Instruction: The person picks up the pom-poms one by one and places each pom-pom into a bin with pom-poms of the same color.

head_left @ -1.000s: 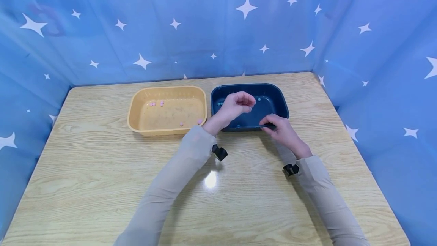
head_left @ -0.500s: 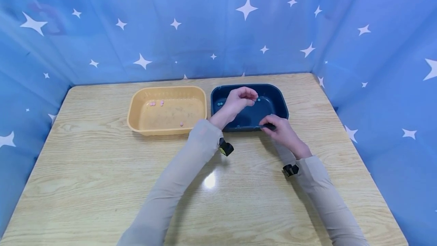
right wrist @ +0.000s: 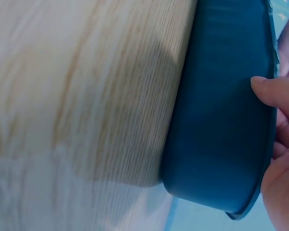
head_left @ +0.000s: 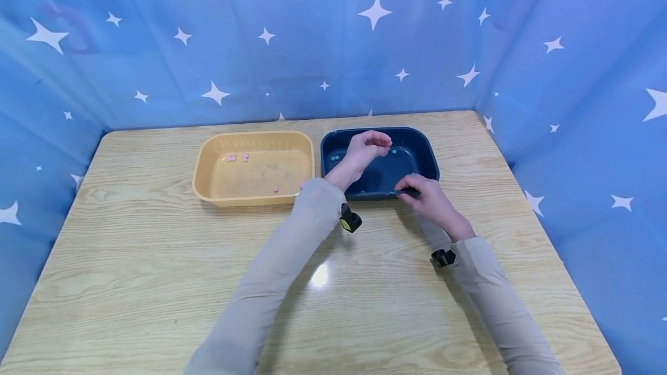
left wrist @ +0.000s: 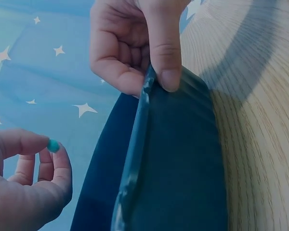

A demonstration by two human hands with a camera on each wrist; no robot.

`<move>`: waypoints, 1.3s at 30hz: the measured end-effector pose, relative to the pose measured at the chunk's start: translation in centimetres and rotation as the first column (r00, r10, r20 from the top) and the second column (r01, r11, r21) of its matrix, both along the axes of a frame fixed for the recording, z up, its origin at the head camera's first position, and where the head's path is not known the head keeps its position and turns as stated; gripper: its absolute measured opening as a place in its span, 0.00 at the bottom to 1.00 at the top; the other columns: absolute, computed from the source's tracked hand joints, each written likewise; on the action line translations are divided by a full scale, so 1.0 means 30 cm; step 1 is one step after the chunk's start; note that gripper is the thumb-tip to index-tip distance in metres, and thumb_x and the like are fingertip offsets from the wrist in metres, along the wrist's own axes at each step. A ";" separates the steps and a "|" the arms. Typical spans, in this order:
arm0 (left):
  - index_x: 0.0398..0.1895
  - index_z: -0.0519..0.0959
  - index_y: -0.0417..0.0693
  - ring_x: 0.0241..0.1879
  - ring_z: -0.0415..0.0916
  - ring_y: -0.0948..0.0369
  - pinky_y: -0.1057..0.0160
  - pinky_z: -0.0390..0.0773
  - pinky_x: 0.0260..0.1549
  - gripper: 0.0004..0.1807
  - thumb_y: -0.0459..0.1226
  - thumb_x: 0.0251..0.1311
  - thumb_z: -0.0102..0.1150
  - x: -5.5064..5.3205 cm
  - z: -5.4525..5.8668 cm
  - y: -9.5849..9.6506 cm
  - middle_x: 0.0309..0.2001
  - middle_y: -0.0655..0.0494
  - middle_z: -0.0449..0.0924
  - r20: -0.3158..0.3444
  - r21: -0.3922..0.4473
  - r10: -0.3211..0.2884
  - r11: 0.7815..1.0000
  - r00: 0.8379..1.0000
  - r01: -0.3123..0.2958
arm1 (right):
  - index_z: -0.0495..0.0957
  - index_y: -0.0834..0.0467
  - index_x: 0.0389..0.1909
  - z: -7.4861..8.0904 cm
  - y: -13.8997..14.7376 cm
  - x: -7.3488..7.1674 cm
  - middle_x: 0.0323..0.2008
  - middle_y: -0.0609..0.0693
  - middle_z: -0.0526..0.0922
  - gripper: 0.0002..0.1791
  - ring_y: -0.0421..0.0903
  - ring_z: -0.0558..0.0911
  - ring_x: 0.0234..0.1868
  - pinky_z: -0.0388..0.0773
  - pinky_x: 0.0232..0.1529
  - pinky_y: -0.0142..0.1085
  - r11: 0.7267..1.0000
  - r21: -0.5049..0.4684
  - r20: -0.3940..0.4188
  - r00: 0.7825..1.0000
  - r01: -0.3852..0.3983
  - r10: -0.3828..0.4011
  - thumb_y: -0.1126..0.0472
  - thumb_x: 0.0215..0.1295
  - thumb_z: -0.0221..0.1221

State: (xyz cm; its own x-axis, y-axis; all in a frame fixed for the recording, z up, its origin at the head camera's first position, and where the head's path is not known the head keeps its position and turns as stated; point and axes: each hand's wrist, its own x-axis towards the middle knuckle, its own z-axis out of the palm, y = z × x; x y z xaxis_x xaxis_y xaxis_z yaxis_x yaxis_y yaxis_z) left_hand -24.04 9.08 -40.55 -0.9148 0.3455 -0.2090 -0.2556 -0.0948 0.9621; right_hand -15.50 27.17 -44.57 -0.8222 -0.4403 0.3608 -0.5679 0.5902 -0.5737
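Observation:
My left hand (head_left: 359,155) is over the dark blue tray (head_left: 383,172), and in the left wrist view its thumb and finger pinch a small round green bead (left wrist: 53,146). My right hand (head_left: 428,198) grips the tray's near rim, thumb (right wrist: 267,90) on the outer wall and the fingers curled inside. Inside the tray lie a pair of small green beads (head_left: 335,158) on the left and another green bead (head_left: 394,151) close beyond my left fingertips. The left hand and wrist hide part of the tray floor.
A yellow tray (head_left: 208,197) with several small pink beads (head_left: 245,157) stands just left of the blue one. Both trays rest on a wood-grain table (head_left: 130,247). A blue star-printed curtain (head_left: 312,33) encloses the back and sides.
My left hand has shifted slightly right and away from me over the blue tray, its sleeve now partly covering the yellow tray's near right corner. My right hand stays on the rim.

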 end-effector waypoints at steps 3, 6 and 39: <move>0.41 0.78 0.37 0.48 0.76 0.49 0.64 0.76 0.48 0.09 0.23 0.58 0.54 -0.002 -0.004 0.007 0.41 0.47 0.79 -0.001 0.014 0.013 1.000 1.000 -0.013 | 0.78 0.61 0.32 -0.002 0.003 0.000 0.31 0.51 0.82 0.11 0.46 0.79 0.34 0.79 0.36 0.43 1.000 0.002 -0.003 1.000 0.004 -0.004 0.77 0.51 0.63; 0.43 0.78 0.37 0.49 0.75 0.49 0.63 0.75 0.50 0.10 0.25 0.59 0.54 -0.002 -0.005 0.009 0.41 0.48 0.79 0.003 0.005 0.014 1.000 1.000 -0.014 | 0.78 0.61 0.31 -0.004 0.005 0.000 0.31 0.51 0.81 0.11 0.46 0.79 0.34 0.79 0.35 0.42 1.000 -0.001 -0.008 1.000 0.004 -0.004 0.78 0.50 0.63; 0.49 0.78 0.39 0.46 0.77 0.60 0.67 0.73 0.50 0.12 0.30 0.62 0.55 0.056 0.017 -0.081 0.48 0.45 0.79 -0.133 -0.016 0.065 0.998 0.989 -0.068 | 0.78 0.61 0.32 0.000 -0.010 -0.007 0.32 0.51 0.81 0.10 0.44 0.78 0.35 0.78 0.37 0.39 1.000 0.025 0.007 1.000 -0.008 0.008 0.77 0.52 0.63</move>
